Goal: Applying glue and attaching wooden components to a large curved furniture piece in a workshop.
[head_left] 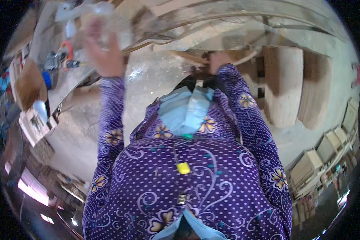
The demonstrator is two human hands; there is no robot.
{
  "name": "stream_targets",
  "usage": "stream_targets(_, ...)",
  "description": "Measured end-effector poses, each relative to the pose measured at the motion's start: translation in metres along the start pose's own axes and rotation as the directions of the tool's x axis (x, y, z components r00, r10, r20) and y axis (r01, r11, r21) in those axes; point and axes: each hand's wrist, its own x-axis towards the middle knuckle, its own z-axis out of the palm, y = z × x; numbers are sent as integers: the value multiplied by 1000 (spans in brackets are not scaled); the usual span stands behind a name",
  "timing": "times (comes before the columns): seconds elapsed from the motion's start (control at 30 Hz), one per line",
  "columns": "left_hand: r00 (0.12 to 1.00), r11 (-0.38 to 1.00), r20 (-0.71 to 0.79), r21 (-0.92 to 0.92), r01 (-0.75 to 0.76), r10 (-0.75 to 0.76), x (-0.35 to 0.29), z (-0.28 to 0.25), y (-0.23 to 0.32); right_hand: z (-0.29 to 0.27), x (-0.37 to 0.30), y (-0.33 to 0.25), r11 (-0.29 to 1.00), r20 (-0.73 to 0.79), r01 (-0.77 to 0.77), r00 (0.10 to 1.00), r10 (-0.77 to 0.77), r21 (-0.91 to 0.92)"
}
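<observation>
My left hand (104, 56) is raised at the upper left, its fingers apart and smeared by motion. A pale translucent plastic thing (84, 12), too blurred to name, is just beyond its fingertips. My right hand (220, 61) is closed around a curved strip of wood (244, 59) ahead of my body. The strip's ends stick out on both sides of the fist, and its middle is hidden by the fingers.
Several wide curved wooden boards (284, 86) stand right of my right arm. A dusty workbench (74, 78) at the left bears a tool with an orange-red loop (70, 50). A brown chair-like piece (30, 86) is farther left. Light wooden frames (308, 166) line the lower right.
</observation>
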Motion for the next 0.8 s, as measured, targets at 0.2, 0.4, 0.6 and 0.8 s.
stream_targets(0.2, 587, 913, 737, 99, 396, -335, -112, 3, 34, -13, -11, -8, 986, 11, 3, 1000, -1, -167)
stream_targets(0.4, 146, 946, 953, 226, 233, -264, -169, -3, -15, -18, -25, -26, 978, 27, 176, 984, -175, -107)
stream_targets(0.6, 289, 888, 861, 322, 329, -419, -176, 12, -23, -31, -35, -71, 935, 60, 181, 984, -171, -304)
stream_targets(0.8, 223, 779, 800, 411, 473, -557, -196, -2, -14, -27, -32, -104, 955, 270, 212, 951, -153, -208)
